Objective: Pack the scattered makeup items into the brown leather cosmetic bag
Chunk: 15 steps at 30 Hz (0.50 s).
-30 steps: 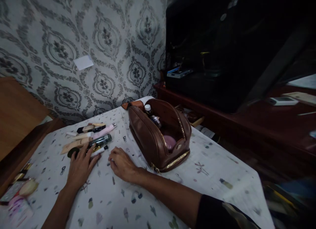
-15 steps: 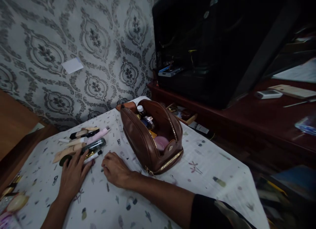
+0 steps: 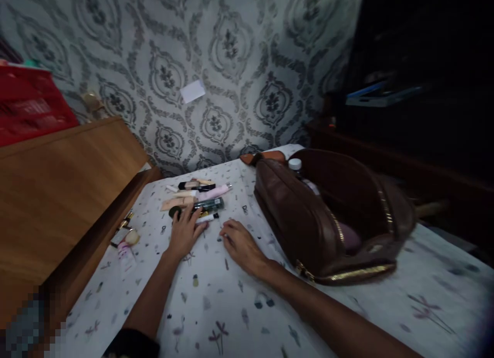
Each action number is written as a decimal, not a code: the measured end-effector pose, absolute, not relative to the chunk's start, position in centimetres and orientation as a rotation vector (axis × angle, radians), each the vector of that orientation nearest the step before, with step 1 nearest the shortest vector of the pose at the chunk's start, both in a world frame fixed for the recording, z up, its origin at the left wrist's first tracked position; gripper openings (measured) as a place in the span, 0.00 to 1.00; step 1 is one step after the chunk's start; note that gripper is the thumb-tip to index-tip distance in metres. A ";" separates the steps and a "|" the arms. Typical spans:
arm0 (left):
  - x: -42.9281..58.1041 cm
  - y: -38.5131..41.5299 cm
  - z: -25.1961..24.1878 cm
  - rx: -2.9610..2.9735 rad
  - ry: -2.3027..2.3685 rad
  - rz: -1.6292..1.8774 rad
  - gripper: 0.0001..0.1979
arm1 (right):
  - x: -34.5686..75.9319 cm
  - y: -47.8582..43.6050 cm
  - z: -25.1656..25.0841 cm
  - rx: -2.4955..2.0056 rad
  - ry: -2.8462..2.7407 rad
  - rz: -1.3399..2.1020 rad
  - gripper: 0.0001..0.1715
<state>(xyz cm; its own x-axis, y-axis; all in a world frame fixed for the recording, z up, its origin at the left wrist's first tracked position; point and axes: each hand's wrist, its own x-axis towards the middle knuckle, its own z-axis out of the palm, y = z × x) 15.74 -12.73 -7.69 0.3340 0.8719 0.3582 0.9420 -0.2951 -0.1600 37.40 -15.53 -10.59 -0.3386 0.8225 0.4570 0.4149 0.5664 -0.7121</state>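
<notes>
My left hand (image 3: 185, 233) lies with its fingers spread over the near edge of a cosmetics group, touching the dark round cap and the dark green see-through bottle (image 3: 210, 204). By its thumb is a thin white tube with a black cap (image 3: 208, 218). Beyond lie a beige tube (image 3: 175, 202) and a pink tube (image 3: 214, 192). My right hand (image 3: 244, 248) rests on the cloth just right of them, its fingers curled closed; what they hold, if anything, is hidden. To its right stands a brown cosmetic bag (image 3: 287, 219), unzipped, with a white-capped bottle (image 3: 295, 165) showing inside.
Small cosmetics, among them a pink-and-clear tube (image 3: 125, 252), lie at the table's left side. A wooden panel (image 3: 73, 193) borders that side. The patterned wall (image 3: 247, 65) rises behind the table. A dark screen (image 3: 424, 49) stands at the back right.
The view has swung left, so the bag and cosmetics appear farther right, and the wooden panel and a red box have come into view. Both hands keep nearly the same place by the cosmetics.
</notes>
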 end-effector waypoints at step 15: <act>15.1 -12.7 -8.3 -2.298 -1.666 -0.355 0.28 | 37.9 -15.0 -10.8 -0.999 -2.024 0.548 0.15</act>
